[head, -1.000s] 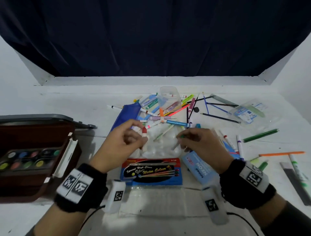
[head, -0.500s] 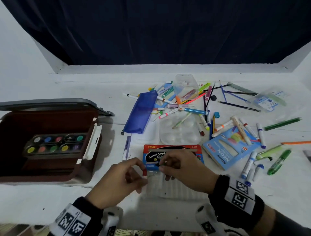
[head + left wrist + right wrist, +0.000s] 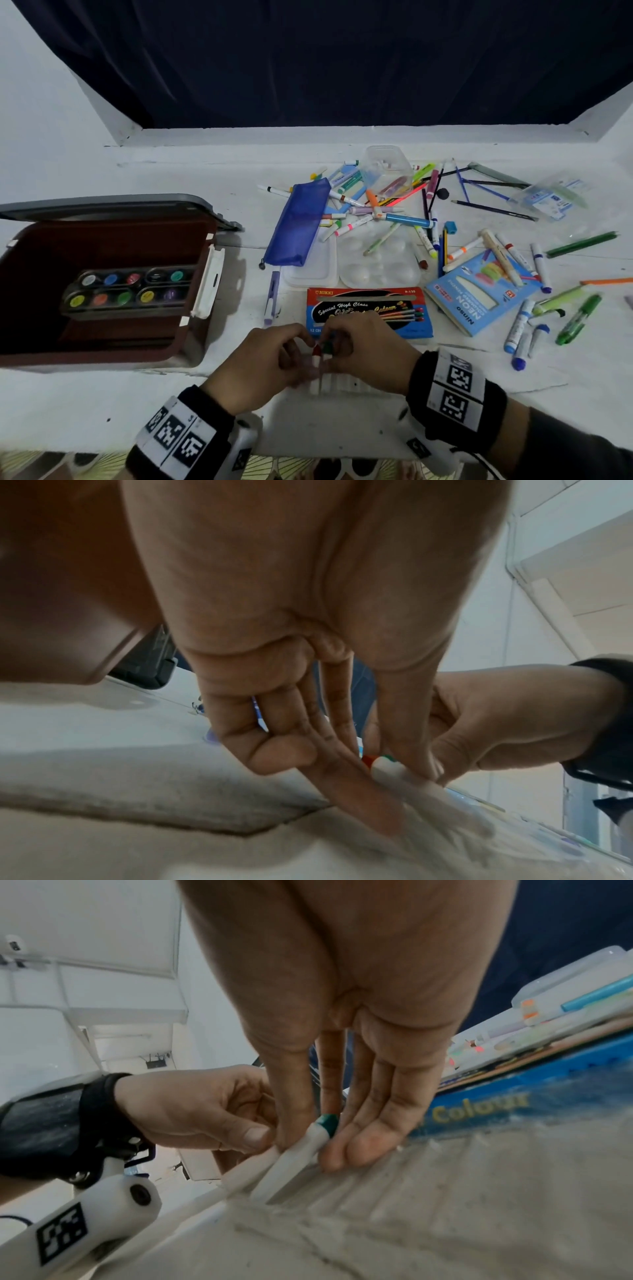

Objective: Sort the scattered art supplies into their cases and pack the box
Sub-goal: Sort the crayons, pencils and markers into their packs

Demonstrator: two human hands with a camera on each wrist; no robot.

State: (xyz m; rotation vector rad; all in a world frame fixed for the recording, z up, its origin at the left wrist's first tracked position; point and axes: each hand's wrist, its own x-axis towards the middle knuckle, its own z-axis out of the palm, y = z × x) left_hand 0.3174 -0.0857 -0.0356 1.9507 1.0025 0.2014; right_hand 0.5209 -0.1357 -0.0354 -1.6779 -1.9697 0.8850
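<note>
Barely begun: left hand (image 3: pixel 263 363) pinching red-capped marker (image 3: pixel 315 368), right hand (image 3: pixel 368 353) pinching green-capped marker (image 3: pixel 301 1153) into ridged tray (image 3: pixel 445 1191); most supplies scattered.

Left side: I see the open brown box (image 3: pixel 102 346) with its paint set (image 3: pixel 128 289) blocking that flank.
Gap beside box: bare surface (image 3: pixel 246 260) between it and the blue pouch (image 3: pixel 298 226), narrowed by a purple pen (image 3: pixel 272 298).
Ahead of my hands: the paint-tube carton (image 3: pixel 368 310) lies close, the white palette (image 3: pixel 378 262) just behind it.
Far right: scattered markers (image 3: pixel 524 329) and the blue pencil packet (image 3: pixel 479 291) crowd the way.
Near edge: bare surface at both sides of my wrists.
</note>
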